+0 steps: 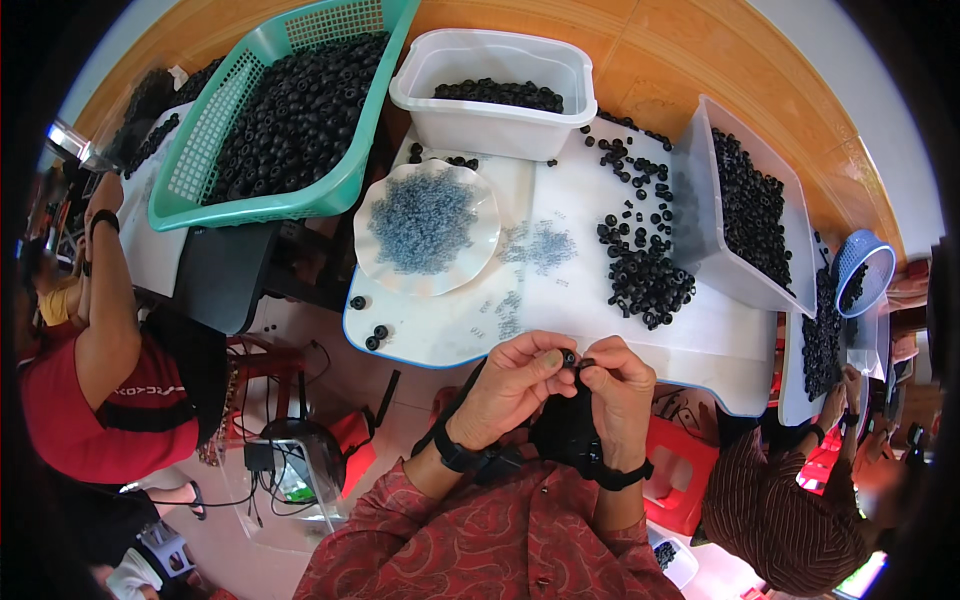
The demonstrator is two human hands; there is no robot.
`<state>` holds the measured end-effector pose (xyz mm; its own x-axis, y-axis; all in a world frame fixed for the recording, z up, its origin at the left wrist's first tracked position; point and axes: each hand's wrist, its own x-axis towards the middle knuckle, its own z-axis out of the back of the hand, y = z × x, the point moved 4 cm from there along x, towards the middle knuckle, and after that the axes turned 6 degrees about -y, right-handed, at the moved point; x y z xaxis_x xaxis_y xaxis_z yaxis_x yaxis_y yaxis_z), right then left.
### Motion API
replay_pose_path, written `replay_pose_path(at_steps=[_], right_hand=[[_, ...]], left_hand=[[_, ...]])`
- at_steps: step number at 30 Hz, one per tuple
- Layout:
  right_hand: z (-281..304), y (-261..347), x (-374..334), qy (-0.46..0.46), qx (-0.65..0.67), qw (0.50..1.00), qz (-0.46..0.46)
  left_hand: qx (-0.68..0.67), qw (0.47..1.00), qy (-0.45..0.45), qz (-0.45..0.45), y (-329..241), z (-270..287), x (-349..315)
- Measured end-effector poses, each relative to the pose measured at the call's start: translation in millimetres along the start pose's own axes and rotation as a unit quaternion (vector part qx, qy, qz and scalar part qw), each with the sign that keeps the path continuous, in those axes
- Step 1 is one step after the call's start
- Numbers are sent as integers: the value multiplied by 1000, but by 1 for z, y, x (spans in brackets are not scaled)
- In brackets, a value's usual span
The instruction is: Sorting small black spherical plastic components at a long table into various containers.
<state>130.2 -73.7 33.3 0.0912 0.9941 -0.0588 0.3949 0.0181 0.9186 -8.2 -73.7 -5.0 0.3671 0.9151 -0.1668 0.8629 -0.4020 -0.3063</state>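
Orange-brown panelling (pixel 650 50) along the far side; before it, a pale table (pixel 440 330) edged in blue. Green basket (pixel 270 208) at far left, heaped with black parts. Translucent bin (pixel 705 210) to the right, also well filled; smaller white tub (pixel 490 130) at the far middle, shallow layer inside. White plate (pixel 430 285) on the left half, carrying a mound of small clear pieces (pixel 420 220).

Progress, by judgement: one piece being worked, plenty of stock left. Loose heap (pixel 650 285) right of centre; finished and unfinished cannot be told apart.

Both hands meet at the table's near edge, wrists banded, forearms angled inward. Left hand (pixel 515 385) pinches a black part (pixel 568 356) between thumb and forefinger. Right hand (pixel 622 395), just beside it, pinches a dark bit (pixel 587 364), too small to identify; whether the two pieces touch, cannot tell.
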Motion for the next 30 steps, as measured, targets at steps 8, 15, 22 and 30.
replay_pose_path(at_steps=[8, 15, 22, 30], right_hand=[[0, 0, -1, -4, -68, 997, 46], [-3, 1, -2, -11, -71, 996, 55], [-3, 0, -3, -19, -84, 994, 62], [-6, 2, -3, -25, -78, 995, 62]], left_hand=[[1, 1000, 4, -12, -1, 0, -1], [21, 999, 10, -26, -2, -2, -1], [32, 999, 19, -34, -2, -2, 0], [43, 998, 8, -35, -2, -3, -1]])
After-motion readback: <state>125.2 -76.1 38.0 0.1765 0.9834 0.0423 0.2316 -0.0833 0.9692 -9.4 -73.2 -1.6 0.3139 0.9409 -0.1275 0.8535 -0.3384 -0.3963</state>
